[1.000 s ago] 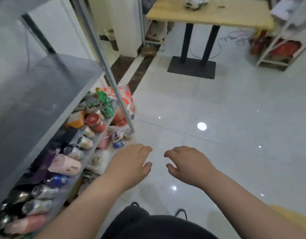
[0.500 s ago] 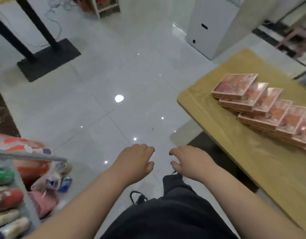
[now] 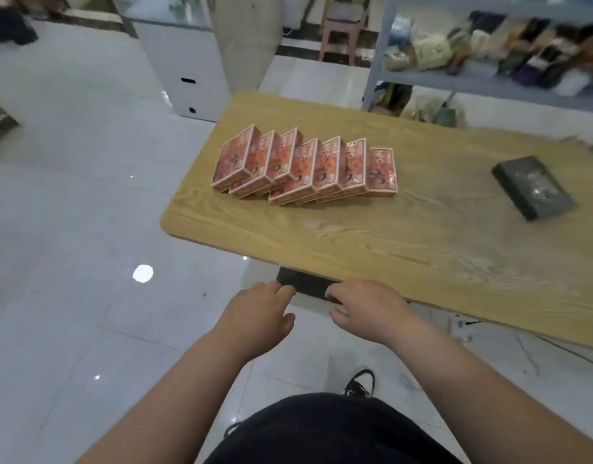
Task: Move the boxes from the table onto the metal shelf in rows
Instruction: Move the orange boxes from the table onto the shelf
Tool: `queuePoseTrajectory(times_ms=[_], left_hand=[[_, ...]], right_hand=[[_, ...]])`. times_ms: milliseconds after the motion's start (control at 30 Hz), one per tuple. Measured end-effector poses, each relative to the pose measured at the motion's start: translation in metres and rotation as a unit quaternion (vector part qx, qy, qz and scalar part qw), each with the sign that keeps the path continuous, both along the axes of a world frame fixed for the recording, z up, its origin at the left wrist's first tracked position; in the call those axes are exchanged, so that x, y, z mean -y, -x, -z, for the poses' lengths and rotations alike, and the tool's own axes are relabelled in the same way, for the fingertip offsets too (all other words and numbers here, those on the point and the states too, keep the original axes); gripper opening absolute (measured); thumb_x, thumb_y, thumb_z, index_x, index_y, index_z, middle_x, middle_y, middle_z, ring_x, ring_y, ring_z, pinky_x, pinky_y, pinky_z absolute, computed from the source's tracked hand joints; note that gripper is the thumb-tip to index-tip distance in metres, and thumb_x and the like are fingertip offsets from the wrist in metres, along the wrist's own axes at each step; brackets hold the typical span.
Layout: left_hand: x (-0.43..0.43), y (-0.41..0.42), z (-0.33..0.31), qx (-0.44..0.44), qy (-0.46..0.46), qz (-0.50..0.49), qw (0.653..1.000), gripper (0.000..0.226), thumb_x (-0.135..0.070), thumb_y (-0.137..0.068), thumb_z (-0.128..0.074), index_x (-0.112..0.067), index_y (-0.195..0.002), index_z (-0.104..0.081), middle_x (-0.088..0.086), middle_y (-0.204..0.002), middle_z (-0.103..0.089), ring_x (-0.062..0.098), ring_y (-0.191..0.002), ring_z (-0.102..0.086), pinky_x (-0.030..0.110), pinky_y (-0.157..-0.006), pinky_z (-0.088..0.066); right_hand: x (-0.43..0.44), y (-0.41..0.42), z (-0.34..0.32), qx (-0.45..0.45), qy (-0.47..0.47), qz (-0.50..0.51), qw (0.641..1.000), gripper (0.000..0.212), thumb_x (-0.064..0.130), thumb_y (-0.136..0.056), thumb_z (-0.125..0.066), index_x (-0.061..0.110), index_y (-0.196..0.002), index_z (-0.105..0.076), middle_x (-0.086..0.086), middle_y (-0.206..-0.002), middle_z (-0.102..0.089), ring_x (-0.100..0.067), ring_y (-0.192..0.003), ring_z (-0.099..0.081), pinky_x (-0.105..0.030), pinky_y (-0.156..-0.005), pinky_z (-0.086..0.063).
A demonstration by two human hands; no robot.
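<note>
Red boxes (image 3: 303,167) leaned in a row on the wooden surface (image 3: 372,242). The left hand (image 3: 260,318) and right hand (image 3: 367,309) were loosely curled, holding nothing

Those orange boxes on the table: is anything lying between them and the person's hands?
No. In the head view, only bare wooden table separates the orange boxes from the left hand and right hand.

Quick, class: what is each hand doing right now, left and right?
Left hand: open, fingers loosely curled, holding nothing.
Right hand: open, holding nothing, near the table edge.
</note>
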State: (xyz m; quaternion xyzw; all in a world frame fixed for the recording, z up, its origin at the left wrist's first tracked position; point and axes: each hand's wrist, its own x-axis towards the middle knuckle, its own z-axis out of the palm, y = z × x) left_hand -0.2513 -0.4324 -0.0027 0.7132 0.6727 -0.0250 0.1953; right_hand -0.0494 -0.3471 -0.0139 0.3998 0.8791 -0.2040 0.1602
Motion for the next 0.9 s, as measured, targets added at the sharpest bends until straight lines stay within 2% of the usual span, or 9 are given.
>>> queuePoseTrajectory(times_ms=[167, 300, 433, 633, 733, 900], left_hand=[[-0.056, -0.076, 0.012, 0.002, 0.008, 0.033, 0.999, 0.042, -0.039, -0.096, -0.047, -0.023, -0.135, -0.050, -0.003, -0.123, -0.059, 0.021, -0.112, -0.054, 0.036, -0.085, -0.049], [-0.101, -0.121, 0.018, -0.005, 0.018, 0.057, 0.998, 0.044, -0.040, -0.097, -0.046, -0.026, -0.138, -0.046, -0.003, -0.126, -0.058, 0.021, -0.115, -0.053, 0.039, -0.088, -0.049], [-0.138, -0.143, 0.024, -0.013, 0.030, 0.072, 0.997, 0.047, -0.041, -0.097, -0.046, -0.027, -0.142, -0.043, -0.003, -0.132, -0.056, 0.022, -0.119, -0.052, 0.039, -0.091, -0.049], [-0.195, -0.141, 0.038, -0.039, 0.057, 0.092, 0.993, 0.047, -0.039, -0.096, -0.049, -0.027, -0.141, -0.044, -0.001, -0.129, -0.056, 0.023, -0.119, -0.052, 0.037, -0.090, -0.048], [-0.230, -0.132, 0.045, -0.044, 0.067, 0.113, 0.990, 0.045, -0.040, -0.095, -0.048, -0.027, -0.139, -0.046, 0.000, -0.127, -0.057, 0.024, -0.116, -0.054, 0.040, -0.089, -0.050], [-0.278, -0.115, 0.053, -0.025, 0.085, 0.137, 0.987, 0.046, -0.038, -0.097, -0.047, -0.025, -0.141, -0.044, 0.002, -0.128, -0.054, 0.025, -0.116, -0.054, 0.042, -0.088, -0.051]], right_hand=[[-0.045, -0.078, 0.004, -0.001, 0.016, 0.037, 0.999, 0.032, 0.040, -0.096, -0.047, 0.026, -0.122, -0.060, 0.000, -0.116, -0.064, -0.025, -0.104, -0.061, -0.036, -0.074, -0.051], [-0.083, -0.126, 0.006, 0.003, 0.019, 0.051, 0.999, 0.040, 0.042, -0.098, -0.047, 0.025, -0.133, -0.056, -0.002, -0.129, -0.061, -0.026, -0.117, -0.058, -0.039, -0.086, -0.052], [-0.113, -0.155, 0.011, -0.001, 0.017, 0.073, 0.997, 0.041, 0.042, -0.098, -0.047, 0.025, -0.134, -0.056, -0.003, -0.129, -0.062, -0.027, -0.116, -0.058, -0.041, -0.089, -0.052], [-0.152, -0.163, 0.032, 0.000, 0.032, 0.115, 0.993, 0.039, 0.041, -0.097, -0.049, 0.024, -0.132, -0.058, -0.004, -0.126, -0.061, -0.028, -0.114, -0.059, -0.044, -0.088, -0.054], [-0.177, -0.156, 0.042, 0.010, 0.037, 0.133, 0.990, 0.040, 0.039, -0.098, -0.049, 0.022, -0.132, -0.057, -0.006, -0.127, -0.059, -0.029, -0.115, -0.058, -0.043, -0.088, -0.054], [-0.232, -0.120, 0.061, -0.003, 0.003, 0.130, 0.992, 0.044, 0.033, -0.090, -0.054, 0.015, -0.130, -0.056, -0.010, -0.127, -0.056, -0.033, -0.122, -0.052, -0.044, -0.096, -0.050]])
